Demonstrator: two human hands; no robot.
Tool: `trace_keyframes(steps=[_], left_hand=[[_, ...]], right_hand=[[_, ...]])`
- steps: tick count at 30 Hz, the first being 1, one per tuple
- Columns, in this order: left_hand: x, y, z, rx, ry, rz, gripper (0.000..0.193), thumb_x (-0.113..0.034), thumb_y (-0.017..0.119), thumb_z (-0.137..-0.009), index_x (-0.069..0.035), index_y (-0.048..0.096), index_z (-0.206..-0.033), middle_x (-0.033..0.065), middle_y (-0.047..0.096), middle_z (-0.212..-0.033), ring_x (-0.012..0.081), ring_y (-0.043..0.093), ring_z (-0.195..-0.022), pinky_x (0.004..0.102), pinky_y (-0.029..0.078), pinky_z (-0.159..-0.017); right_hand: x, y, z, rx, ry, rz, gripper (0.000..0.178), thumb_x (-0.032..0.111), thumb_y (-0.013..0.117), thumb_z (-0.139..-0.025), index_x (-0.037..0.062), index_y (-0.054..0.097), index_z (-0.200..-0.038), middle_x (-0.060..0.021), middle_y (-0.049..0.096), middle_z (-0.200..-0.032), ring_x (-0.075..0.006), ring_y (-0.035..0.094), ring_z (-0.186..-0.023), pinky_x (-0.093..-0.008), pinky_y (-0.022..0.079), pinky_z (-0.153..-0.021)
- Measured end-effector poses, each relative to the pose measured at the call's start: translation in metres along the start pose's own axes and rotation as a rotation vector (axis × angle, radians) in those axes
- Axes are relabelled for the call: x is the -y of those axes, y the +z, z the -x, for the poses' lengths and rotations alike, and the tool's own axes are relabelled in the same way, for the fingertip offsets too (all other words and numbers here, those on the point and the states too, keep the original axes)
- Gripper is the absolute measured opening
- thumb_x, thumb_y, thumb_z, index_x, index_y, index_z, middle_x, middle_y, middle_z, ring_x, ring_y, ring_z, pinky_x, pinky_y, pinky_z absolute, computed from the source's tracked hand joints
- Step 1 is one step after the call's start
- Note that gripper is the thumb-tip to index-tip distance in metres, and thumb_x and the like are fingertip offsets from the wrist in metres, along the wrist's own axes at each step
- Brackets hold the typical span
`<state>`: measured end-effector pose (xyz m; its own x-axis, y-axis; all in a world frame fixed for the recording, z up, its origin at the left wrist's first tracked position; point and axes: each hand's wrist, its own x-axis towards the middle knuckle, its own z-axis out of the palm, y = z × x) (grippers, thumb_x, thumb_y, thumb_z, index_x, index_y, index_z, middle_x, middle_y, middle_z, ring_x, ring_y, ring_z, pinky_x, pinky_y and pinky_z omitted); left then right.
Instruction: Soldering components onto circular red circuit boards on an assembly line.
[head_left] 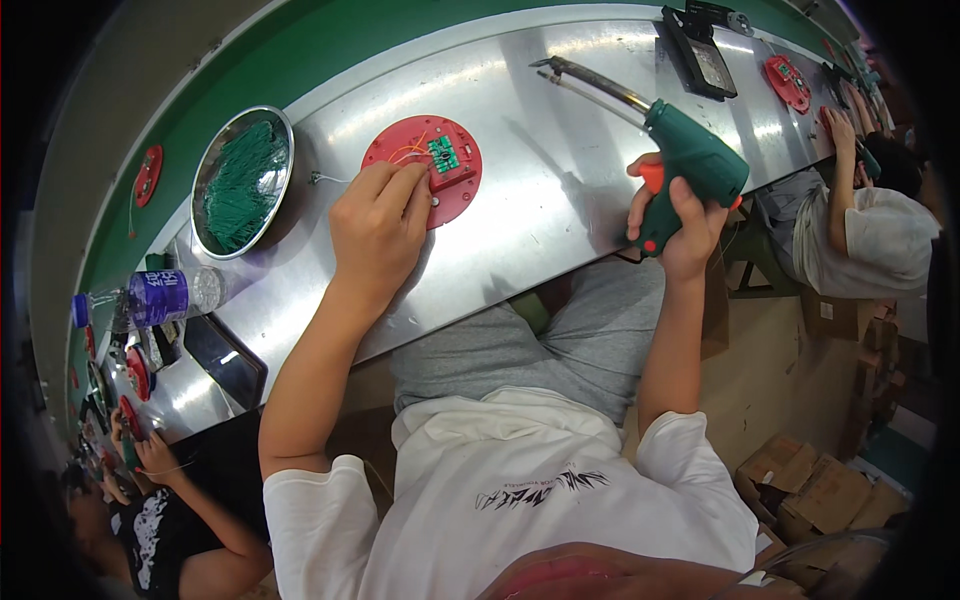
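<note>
My right hand [680,215] grips a green soldering gun [700,150] with an orange trigger. Its metal tip points up and left, raised above the bench and apart from the work. A round red plastic housing [457,205] lies on the metal bench, with a small green circuit board [443,153] on it. Thin orange and white wires [408,150] run to the board. My left hand [380,225] rests at the housing's left side, fingertips pinched together by the wires; what they hold is hidden. A white wire end [325,178] sticks out left of that hand.
Left of the housing stands a metal bowl [284,190] of green wires. Beyond it are a water bottle [160,298] and a dark tablet-like slab [222,362]. A black soldering stand [697,60] sits at the back right. Co-workers sit on both sides, near more red housings [788,82].
</note>
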<state>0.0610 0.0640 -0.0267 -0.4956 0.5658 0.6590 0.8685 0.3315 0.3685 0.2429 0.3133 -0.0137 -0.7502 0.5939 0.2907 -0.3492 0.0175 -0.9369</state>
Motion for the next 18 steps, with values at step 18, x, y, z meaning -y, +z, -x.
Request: trace_keyframes(steps=[18], left_hand=[[0.091,0.044,-0.148,0.286,0.028,-0.601,0.042,-0.032,0.069,-0.079,-0.005,0.066,-0.11,0.0183,0.066,-0.106,0.0388,0.058,-0.106,0.0521,0.043,-0.091]], right_hand=[[-0.002,-0.022,-0.024,-0.49,0.125,-0.431,0.031,0.027,0.053,-0.101,-0.0043,0.057,-0.105,-0.0151,0.063,-0.09,-0.0177,0.057,-0.05,-0.0315,0.047,-0.043]])
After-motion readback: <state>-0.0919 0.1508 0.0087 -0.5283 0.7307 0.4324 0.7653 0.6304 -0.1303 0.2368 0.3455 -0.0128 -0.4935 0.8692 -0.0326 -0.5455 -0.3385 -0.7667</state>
